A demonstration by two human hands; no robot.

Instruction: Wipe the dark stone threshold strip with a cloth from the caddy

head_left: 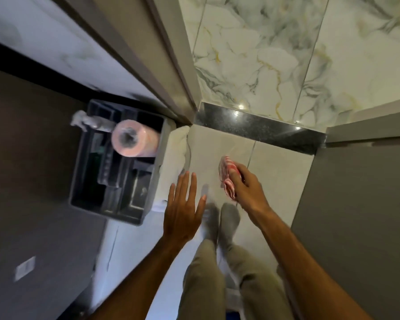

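Looking straight down at a pale tiled floor (219,146). The right hand (247,188) grips a bunched red-and-white cloth (226,176) above the floor, short of the dark threshold (263,128) that crosses the doorway ahead. The left hand (183,209) is open, fingers spread, holding nothing. A grey caddy (116,162) with a pink roll (134,142) sits to the left.

Right hand (245,188) covers part of the cloth (226,179).

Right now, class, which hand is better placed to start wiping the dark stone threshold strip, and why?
The right hand: it already grips the red-and-white striped cloth and is nearer the dark stone threshold strip. The left hand is open, empty.
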